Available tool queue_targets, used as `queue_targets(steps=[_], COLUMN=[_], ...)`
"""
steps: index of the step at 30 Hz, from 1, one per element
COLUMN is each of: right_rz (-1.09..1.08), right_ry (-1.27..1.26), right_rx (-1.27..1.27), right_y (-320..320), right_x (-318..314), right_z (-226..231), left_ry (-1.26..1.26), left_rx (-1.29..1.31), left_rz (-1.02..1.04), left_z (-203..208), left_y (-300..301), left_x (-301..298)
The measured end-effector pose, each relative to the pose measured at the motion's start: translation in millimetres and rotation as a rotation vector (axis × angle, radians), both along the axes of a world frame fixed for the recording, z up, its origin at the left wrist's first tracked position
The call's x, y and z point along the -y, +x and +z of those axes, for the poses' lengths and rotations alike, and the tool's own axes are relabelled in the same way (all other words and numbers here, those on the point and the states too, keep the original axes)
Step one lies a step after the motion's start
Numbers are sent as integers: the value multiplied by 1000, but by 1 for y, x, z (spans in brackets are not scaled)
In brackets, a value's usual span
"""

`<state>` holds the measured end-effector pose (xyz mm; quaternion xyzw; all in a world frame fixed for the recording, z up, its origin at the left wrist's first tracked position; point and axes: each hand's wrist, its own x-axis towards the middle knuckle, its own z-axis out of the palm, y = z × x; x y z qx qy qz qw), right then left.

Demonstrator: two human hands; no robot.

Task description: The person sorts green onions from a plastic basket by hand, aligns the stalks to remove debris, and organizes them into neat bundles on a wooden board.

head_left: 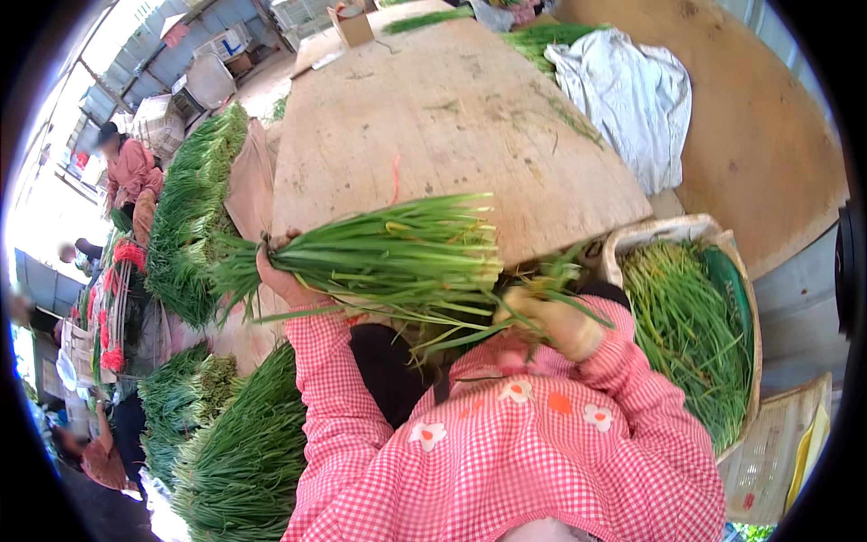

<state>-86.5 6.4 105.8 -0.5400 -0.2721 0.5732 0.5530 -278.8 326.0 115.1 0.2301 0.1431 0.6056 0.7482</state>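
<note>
My left hand is closed round a thick bunch of green chives, gripping it toward its left end. The bunch lies level above my lap, at the near edge of the wooden table, with its pale cut ends pointing right. Loose chive leaves hang below it. My right hand, smeared by motion, is curled in front of my right side with loose leaves sticking out from its fingers. The exact grip of those fingers is partly hidden.
A wooden table stretches ahead, with a red strand on it. At right stands a box full of chives, below a pale cloth. Large chive heaps line my left. A person in pink sits farther left.
</note>
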Motion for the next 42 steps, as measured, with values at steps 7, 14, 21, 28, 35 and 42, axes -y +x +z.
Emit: queue_targets(steps=[7, 14, 21, 28, 35, 42], right_rz=[-338, 252, 159, -313, 93, 305], right_ry=[297, 342, 422, 545, 245, 445], right_rx=[440, 44, 72, -416, 428, 576], right_y=[55, -23, -33, 72, 42, 14], right_x=[1, -39, -9, 58, -7, -51], right_z=[-39, -37, -23, -40, -23, -60], left_ry=[-3, 158, 205, 215, 89, 105], left_rx=[172, 320, 351, 524, 643, 547], left_rz=[11, -56, -80, -77, -513, -553], left_z=[8, 13, 4, -6, 3, -5], left_y=[8, 6, 3, -6, 6, 35], left_x=[6, 4, -7, -21, -10, -2])
